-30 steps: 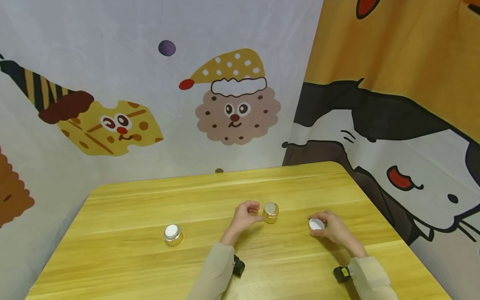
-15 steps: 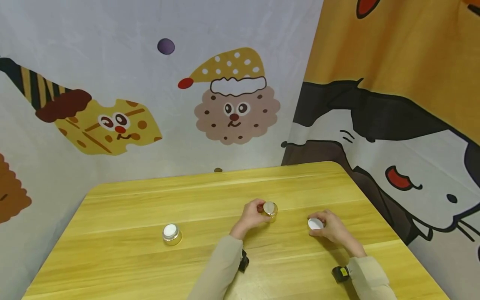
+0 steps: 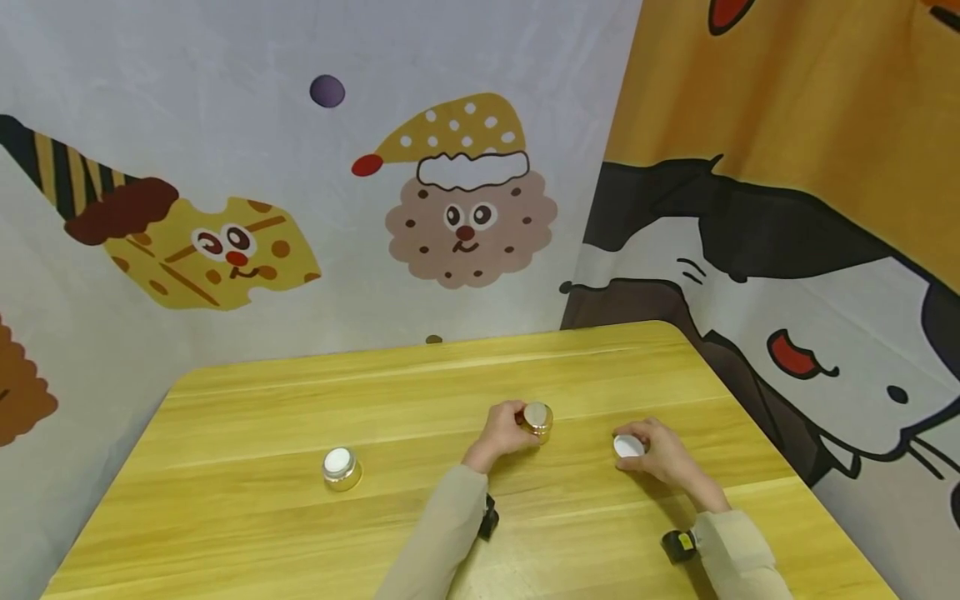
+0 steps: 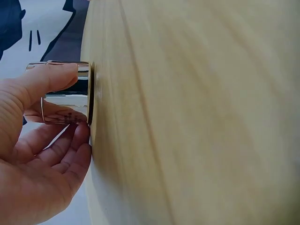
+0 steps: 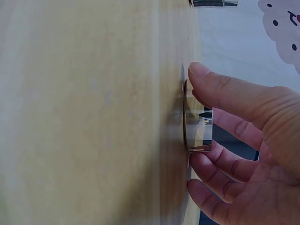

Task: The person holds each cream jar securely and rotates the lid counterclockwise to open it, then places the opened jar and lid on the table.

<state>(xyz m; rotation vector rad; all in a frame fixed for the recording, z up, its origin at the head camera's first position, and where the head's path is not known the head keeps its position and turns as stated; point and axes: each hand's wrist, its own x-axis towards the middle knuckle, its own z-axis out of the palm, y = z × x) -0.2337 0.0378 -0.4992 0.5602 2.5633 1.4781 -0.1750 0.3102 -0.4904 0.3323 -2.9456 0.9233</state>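
My left hand grips a shiny gold cosmetic jar standing on the table, its flat metallic top facing up. In the left wrist view the thumb of my left hand lies on one side of the jar and fingers on the other. To the right, my right hand holds a round jar lid by its sides, white inside facing up. Seen from the right wrist, the lid has a mirror-like wall and rests on the wood between thumb and fingers.
Another gold jar, with a white top, stands apart on the left of the wooden table. A cartoon-printed cloth hangs behind the far table edge. Black wrist cameras sit below both hands.
My left hand has moved right to the gold jar and closed thumb and fingers around it. The right hand stays at the lid. The view shifts slightly.
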